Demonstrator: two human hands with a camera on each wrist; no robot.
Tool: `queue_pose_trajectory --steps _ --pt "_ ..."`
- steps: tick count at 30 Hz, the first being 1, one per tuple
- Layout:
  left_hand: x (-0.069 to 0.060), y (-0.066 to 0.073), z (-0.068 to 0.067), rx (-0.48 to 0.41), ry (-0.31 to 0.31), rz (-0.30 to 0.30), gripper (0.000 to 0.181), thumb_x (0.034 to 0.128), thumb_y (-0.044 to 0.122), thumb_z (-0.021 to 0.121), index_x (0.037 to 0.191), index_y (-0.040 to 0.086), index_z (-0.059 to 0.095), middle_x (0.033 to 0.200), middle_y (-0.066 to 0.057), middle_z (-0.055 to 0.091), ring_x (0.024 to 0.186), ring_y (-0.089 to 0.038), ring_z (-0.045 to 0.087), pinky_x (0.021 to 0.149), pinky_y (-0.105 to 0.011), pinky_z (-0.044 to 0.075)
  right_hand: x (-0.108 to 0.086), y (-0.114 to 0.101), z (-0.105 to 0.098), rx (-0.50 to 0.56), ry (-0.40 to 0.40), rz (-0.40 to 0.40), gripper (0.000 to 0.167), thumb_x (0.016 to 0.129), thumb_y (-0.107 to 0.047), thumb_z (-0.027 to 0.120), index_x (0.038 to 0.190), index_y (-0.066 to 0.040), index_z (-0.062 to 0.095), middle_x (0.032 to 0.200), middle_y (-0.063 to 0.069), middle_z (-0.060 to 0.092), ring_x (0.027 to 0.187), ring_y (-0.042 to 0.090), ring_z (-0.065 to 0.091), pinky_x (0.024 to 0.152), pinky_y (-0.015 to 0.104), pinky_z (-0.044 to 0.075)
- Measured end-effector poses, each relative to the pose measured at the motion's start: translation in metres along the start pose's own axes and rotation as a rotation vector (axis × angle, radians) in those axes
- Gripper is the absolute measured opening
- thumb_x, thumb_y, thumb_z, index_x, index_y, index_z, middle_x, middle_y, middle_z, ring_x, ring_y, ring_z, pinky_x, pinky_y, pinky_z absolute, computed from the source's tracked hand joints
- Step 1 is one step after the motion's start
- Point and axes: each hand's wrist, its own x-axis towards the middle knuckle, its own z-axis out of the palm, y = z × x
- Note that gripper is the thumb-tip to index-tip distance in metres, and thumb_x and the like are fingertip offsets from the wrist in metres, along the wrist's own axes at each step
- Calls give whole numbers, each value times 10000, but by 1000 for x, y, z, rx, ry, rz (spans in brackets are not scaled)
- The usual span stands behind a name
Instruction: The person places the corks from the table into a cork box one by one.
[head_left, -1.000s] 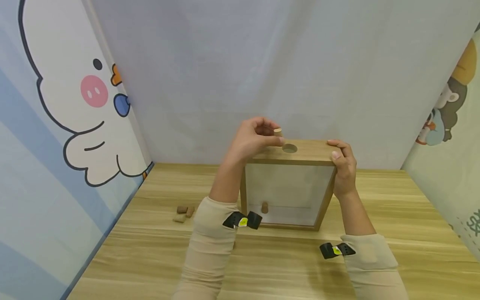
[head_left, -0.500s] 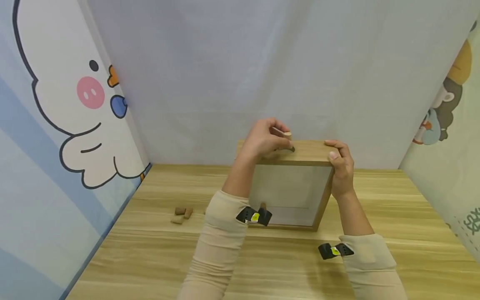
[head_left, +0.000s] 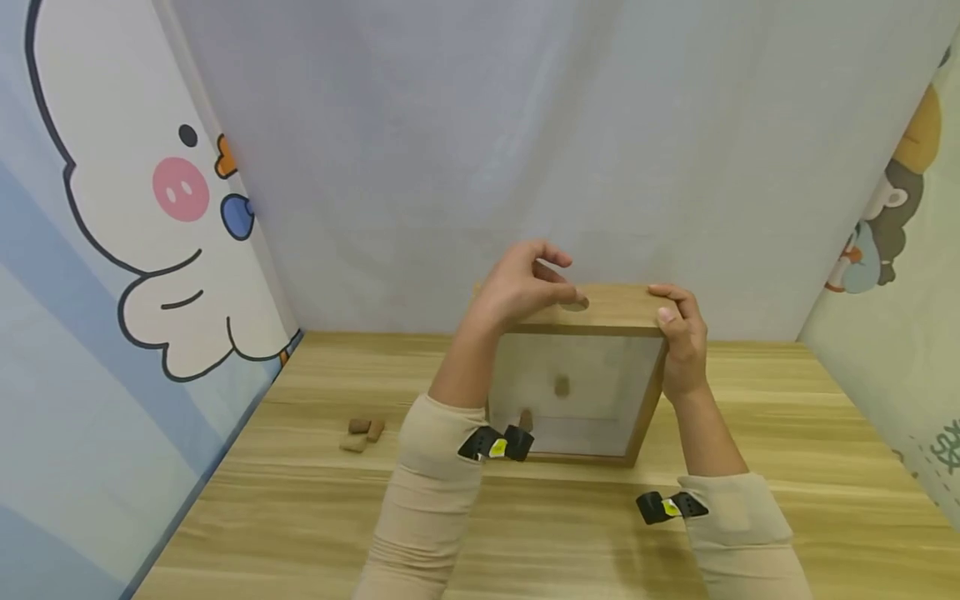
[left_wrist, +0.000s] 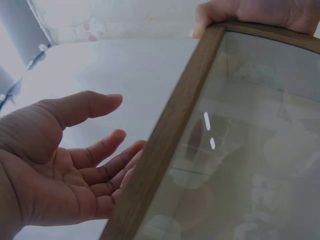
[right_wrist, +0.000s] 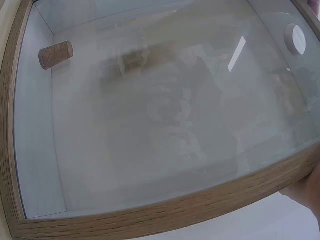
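Observation:
A wooden box [head_left: 626,307] with a clear front stands upright on the table. My left hand [head_left: 521,287] is over its top beside the round hole [head_left: 576,306], holding nothing; in the left wrist view that hand [left_wrist: 65,175] has thumb and fingers spread apart. A blurred cork [head_left: 562,386] is in mid-air inside the box, below the hole. Another cork [head_left: 527,419] stands on the box floor, also visible as a cork [right_wrist: 56,55] in the right wrist view. My right hand [head_left: 684,342] grips the top right corner of the box.
Several loose corks [head_left: 365,433] lie together on the wooden table [head_left: 300,517], left of the box. A pale curtain [head_left: 450,125] hangs behind it, with printed panels on both sides.
My left hand moved right to the hole with a cork, then let go of it; that cork is now inside the box. The right hand keeps its grip on the corner.

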Motion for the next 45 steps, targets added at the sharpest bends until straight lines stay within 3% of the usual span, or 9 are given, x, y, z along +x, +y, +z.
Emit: queue_pose_trajectory --steps 6,12,20,25,34,38,45 --pt "-28 -3 -6 10 32 93 303 824 163 717 1097 106 597 970 -48 614 887 -190 581 739 -336 477 1 -1 1 10 3 -7 302 869 -203 447 1109 -94 594 1076 110 481 937 225 435 758 364 325" --pt "-51 -15 -8 -5 33 162 322 839 125 700 1131 46 591 1000 -64 606 875 -186 590 749 -312 487 1 0 2 13 2 -5 308 868 -205 449 1113 -87 594 1076 107 480 940 225 434 759 367 322" --pt "-69 -46 -7 31 28 307 288 850 116 684 1120 56 601 1031 -71 610 891 -187 580 754 -332 488 -1 0 2 8 18 -2 307 864 -209 453 1109 -96 602 1085 103 478 938 221 430 760 364 320" --pt "-79 -73 -8 111 -14 346 284 847 120 692 1117 77 611 1045 -54 610 905 -172 580 720 -352 480 -3 -1 3 -1 15 0 303 865 -196 446 1104 -100 605 1085 99 478 927 218 434 745 343 342" --pt "-86 -113 -13 156 -96 342 304 831 104 710 1116 58 616 1050 -55 619 884 -146 584 717 -364 498 -2 -3 5 2 17 -5 303 864 -204 452 1102 -97 606 1080 99 480 931 211 434 760 352 326" --pt "-93 -131 -15 181 -135 320 290 832 117 712 1100 66 617 1054 -31 621 902 -194 586 727 -386 491 -4 -4 5 2 7 2 303 865 -207 451 1106 -102 601 1071 100 481 926 213 434 751 348 334" --pt "-106 -155 -18 109 -186 236 302 820 87 718 1099 45 612 1085 -93 605 935 -245 570 769 -396 484 -5 -6 4 -32 14 11 309 860 -219 447 1109 -113 597 1074 106 486 914 225 437 739 364 331"
